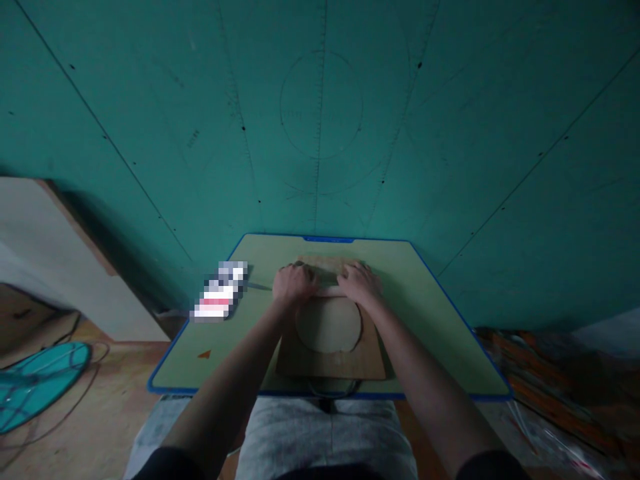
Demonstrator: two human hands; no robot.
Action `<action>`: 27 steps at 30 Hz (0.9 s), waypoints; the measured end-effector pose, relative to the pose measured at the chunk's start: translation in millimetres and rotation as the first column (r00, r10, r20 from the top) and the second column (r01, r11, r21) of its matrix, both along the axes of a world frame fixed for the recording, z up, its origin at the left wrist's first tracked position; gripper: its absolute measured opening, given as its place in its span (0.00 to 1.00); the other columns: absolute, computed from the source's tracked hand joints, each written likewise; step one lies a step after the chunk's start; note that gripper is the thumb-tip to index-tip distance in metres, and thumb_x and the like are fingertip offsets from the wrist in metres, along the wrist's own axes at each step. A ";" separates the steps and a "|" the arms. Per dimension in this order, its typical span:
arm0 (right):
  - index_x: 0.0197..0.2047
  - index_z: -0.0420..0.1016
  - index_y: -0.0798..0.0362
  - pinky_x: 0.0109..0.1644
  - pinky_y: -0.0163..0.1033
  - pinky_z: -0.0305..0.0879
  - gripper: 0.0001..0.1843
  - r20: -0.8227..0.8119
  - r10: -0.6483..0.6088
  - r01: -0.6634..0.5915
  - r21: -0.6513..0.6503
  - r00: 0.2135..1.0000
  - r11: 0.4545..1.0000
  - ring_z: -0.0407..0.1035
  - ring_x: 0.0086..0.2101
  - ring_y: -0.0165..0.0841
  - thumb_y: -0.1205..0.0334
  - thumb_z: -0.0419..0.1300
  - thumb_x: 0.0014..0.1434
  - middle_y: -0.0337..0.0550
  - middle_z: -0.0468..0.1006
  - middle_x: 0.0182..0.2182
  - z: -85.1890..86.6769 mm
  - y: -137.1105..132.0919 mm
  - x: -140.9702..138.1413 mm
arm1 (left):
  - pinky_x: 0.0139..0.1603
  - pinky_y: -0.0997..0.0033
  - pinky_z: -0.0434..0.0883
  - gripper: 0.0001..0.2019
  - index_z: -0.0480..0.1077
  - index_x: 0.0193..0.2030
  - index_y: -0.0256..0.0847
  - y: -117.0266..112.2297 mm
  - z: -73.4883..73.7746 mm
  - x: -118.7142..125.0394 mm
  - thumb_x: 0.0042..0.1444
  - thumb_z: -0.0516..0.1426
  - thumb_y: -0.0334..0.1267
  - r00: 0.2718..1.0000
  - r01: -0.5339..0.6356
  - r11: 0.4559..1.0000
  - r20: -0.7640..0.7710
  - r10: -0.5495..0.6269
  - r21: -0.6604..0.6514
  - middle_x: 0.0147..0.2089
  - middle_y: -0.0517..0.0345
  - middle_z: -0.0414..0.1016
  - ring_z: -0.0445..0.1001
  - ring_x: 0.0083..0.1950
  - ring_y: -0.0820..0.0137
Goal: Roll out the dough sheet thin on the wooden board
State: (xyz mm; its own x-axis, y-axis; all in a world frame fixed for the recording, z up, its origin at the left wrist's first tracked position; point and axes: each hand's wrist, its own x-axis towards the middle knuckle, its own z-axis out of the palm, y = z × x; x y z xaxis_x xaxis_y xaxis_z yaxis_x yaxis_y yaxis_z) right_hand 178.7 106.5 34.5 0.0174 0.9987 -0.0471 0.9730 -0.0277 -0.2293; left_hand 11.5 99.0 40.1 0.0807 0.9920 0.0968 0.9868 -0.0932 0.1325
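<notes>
A flat, roundish pale sheet of dough [329,327], or something like it, lies on a wooden board [330,367] in front of me. Across its far edge runs a pale rolling pin [331,291], visible mainly in the gap between my hands. My left hand [295,281] is closed over the pin's left part, fingers curled and pointing away. On the right part rests my right hand [359,281], its fingers bent over in the same way. Both hands hide the pin's ends. A thin grey strip [260,287] sticks out left of my left hand; its kind is unclear.
The board lies on a pale green table [425,333] with a blue rim, against a green wall [320,120]. A pixelated flat object [220,293] and a small orange triangle [205,355] are on the left. A white panel [75,267] leans at left; wooden pieces [545,380] lie right.
</notes>
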 end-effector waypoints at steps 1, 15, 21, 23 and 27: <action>0.56 0.75 0.51 0.57 0.48 0.62 0.23 -0.003 0.003 -0.003 0.003 1.000 1.000 0.63 0.59 0.45 0.53 0.48 0.64 0.51 0.69 0.62 -0.7 1.9 0.1 | 0.48 0.58 0.74 0.23 0.79 0.48 0.38 1.3 0.9 -0.1 0.63 0.47 0.46 1.000 0.000 1.000 -0.002 0.000 -0.003 0.48 0.39 0.80 0.80 0.49 0.51; 0.53 0.78 0.46 0.56 0.45 0.62 0.20 -0.025 0.010 -0.009 0.057 1.000 0.998 0.64 0.58 0.42 0.56 0.50 0.64 0.47 0.73 0.58 1.4 -1.6 -1.3 | 0.46 0.61 0.74 0.20 0.79 0.45 0.39 8.7 -5.1 -2.0 0.63 0.47 0.44 1.000 0.002 1.000 -0.025 -0.002 0.013 0.46 0.41 0.82 0.81 0.47 0.55; 0.59 0.75 0.43 0.56 0.46 0.63 0.23 -0.005 0.027 -0.027 0.082 1.000 0.996 0.64 0.59 0.43 0.56 0.49 0.65 0.46 0.71 0.61 -0.1 -17.8 -1.2 | 0.43 0.58 0.75 0.21 0.79 0.44 0.41 -6.9 -9.7 0.0 0.64 0.46 0.47 1.000 -0.008 1.000 -0.009 0.008 0.016 0.44 0.42 0.82 0.81 0.45 0.53; 0.58 0.75 0.43 0.56 0.46 0.63 0.23 0.001 0.023 -0.023 0.095 1.000 0.995 0.65 0.58 0.42 0.56 0.48 0.65 0.46 0.72 0.59 -0.7 -22.8 -1.4 | 0.41 0.58 0.75 0.21 0.79 0.44 0.41 -12.6 -9.6 1.1 0.64 0.46 0.47 1.000 -0.018 1.000 -0.005 0.018 0.015 0.43 0.42 0.82 0.82 0.44 0.52; 0.55 0.77 0.42 0.56 0.43 0.63 0.22 0.014 0.024 -0.026 0.120 1.000 0.992 0.67 0.56 0.40 0.57 0.47 0.66 0.43 0.74 0.57 -1.8 -29.9 -1.7 | 0.41 0.58 0.74 0.20 0.78 0.43 0.39 -21.1 -8.2 3.4 0.64 0.46 0.45 0.999 -0.035 0.999 -0.001 0.035 0.024 0.42 0.41 0.82 0.82 0.44 0.52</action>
State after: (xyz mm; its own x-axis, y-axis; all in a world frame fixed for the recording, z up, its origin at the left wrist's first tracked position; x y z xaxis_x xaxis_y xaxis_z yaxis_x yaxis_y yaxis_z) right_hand 177.0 76.6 32.6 -0.0077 0.9972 0.0738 0.9759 0.0236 -0.2171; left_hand 14.9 77.9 31.9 0.0462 0.9916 0.1205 0.9897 -0.0619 0.1291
